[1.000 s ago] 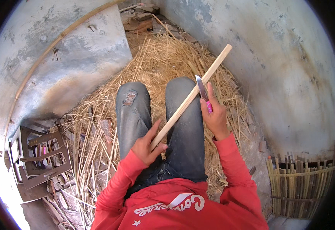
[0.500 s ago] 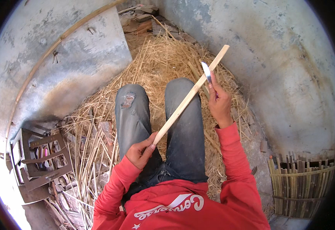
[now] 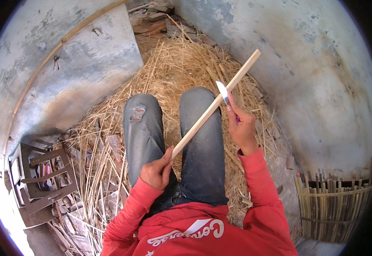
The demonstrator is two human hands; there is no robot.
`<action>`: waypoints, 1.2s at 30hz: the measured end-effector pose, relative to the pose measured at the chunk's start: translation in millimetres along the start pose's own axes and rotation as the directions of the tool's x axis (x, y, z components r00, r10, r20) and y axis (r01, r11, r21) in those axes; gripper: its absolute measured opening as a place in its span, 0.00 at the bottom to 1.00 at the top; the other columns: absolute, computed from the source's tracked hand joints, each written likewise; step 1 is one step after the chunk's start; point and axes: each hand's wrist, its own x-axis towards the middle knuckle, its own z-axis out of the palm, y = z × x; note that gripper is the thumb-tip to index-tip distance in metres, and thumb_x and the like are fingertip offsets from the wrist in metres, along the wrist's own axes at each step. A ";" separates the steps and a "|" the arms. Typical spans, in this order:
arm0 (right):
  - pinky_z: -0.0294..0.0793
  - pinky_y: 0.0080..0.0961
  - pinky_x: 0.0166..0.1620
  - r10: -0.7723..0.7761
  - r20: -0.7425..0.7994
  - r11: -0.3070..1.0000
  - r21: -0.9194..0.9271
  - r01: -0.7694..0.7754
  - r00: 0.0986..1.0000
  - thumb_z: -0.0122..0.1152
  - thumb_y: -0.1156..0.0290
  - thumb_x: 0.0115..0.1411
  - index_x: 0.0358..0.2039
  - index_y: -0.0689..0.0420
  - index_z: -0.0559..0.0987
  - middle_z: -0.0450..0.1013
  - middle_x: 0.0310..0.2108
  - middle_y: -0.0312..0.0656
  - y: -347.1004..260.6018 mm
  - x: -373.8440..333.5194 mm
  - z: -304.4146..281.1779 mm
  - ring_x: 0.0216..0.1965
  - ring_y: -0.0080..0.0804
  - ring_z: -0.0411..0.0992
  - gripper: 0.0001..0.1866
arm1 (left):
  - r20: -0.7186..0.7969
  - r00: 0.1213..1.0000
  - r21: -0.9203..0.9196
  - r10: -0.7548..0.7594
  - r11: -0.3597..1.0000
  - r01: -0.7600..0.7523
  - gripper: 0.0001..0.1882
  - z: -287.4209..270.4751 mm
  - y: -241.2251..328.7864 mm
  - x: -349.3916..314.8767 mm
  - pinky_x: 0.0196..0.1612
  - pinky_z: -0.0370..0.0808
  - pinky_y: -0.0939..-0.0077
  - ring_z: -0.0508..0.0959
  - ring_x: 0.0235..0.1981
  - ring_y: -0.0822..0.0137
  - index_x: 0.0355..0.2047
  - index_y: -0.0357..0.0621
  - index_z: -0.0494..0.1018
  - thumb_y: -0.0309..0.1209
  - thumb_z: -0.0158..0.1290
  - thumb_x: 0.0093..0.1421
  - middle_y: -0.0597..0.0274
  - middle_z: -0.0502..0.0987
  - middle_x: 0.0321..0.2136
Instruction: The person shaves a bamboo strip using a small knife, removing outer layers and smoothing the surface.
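A long pale wooden strip (image 3: pixel 201 121) slants across my thighs, from my lap up to the far right. Its near end is gripped in my left hand (image 3: pixel 157 171), thumb and fingers closed round it. My right hand (image 3: pixel 241 124) holds a small knife (image 3: pixel 222 91) with a shiny blade and a partly hidden purple handle. The blade lies across the strip, a little beyond my right knee. Whether its edge bites into the wood is too small to tell.
Shavings (image 3: pixel 173 64) and thin split sticks cover the floor around my legs. On the left stands a broken brown wooden frame (image 3: pixel 49 177). A basket-like fence of upright sticks (image 3: pixel 335 209) is at the right. Stained plaster walls (image 3: pixel 301 77) close in both sides.
My right hand and the knife have slid down the strip toward me. The strip has rolled slightly in my left hand, which still grips its near end.
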 end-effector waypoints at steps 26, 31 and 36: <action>0.73 0.31 0.27 -0.135 0.022 0.991 0.020 0.134 0.991 0.62 0.77 0.67 0.60 0.53 0.81 0.80 0.33 0.56 -18.4 -3.0 12.6 0.23 0.41 0.78 0.21 | 0.010 0.999 0.062 -0.031 0.998 0.030 0.24 1.2 2.5 1.9 0.29 0.76 0.58 0.81 0.24 0.46 0.62 0.49 0.76 0.26 0.59 0.65 0.44 0.78 0.24; 0.71 0.32 0.25 -0.118 0.039 0.993 -0.014 0.119 0.992 0.62 0.77 0.66 0.54 0.56 0.84 0.76 0.27 0.54 -17.5 1.1 10.5 0.19 0.39 0.75 0.16 | -0.014 1.000 0.144 0.014 0.989 -0.012 0.25 3.7 4.3 6.3 0.27 0.75 0.57 0.79 0.23 0.48 0.63 0.50 0.75 0.26 0.58 0.65 0.48 0.76 0.23; 0.67 0.34 0.23 -0.193 0.104 0.981 0.010 0.193 0.976 0.62 0.78 0.64 0.49 0.57 0.86 0.70 0.19 0.52 -30.0 -11.2 10.9 0.15 0.40 0.69 0.14 | 0.001 1.000 0.137 0.008 0.991 -0.008 0.25 4.1 3.6 6.3 0.27 0.75 0.57 0.79 0.23 0.49 0.63 0.50 0.75 0.25 0.57 0.65 0.49 0.76 0.23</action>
